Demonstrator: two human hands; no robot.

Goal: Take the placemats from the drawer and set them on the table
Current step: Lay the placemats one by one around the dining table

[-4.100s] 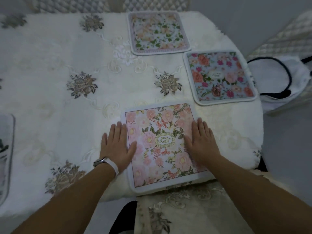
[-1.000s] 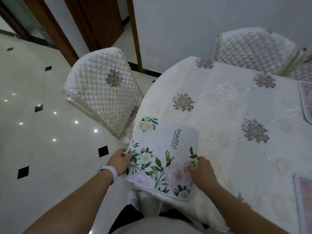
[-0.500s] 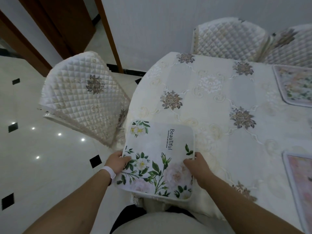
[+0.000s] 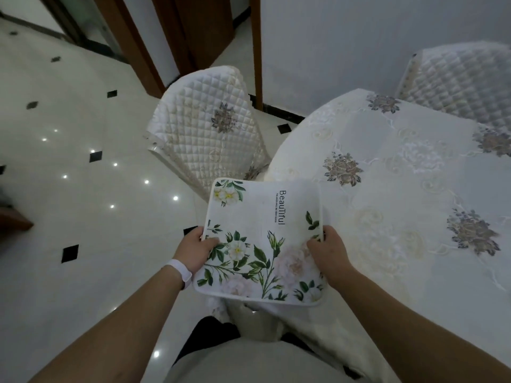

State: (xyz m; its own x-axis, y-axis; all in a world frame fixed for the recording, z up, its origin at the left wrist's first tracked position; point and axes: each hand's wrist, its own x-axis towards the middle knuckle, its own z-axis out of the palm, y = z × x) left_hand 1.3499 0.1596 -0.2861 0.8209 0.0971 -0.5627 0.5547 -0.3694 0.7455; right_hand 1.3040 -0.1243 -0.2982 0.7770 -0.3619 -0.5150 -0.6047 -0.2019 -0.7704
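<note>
A white placemat (image 4: pixel 262 239) printed with green leaves, pale flowers and the word "Beautiful" is held at the left edge of the round table (image 4: pixel 401 189), partly over the tablecloth and partly past the edge. My left hand (image 4: pixel 195 251) grips its left side, thumb on top. My right hand (image 4: pixel 327 251) grips its right side the same way. The mat looks lifted and tilted slightly toward me. No other placemats and no drawer are in view.
A quilted white chair (image 4: pixel 207 134) stands just left of the table, close behind the mat. Another quilted chair (image 4: pixel 456 76) is at the far right. Glossy tiled floor (image 4: pixel 69 189) spreads to the left, with wooden door frames (image 4: pixel 138 45) beyond.
Both hands have drawn the white placemat leftward, so it now overhangs the table edge. My view has swung left, and the floral mats on the right have dropped out of sight.
</note>
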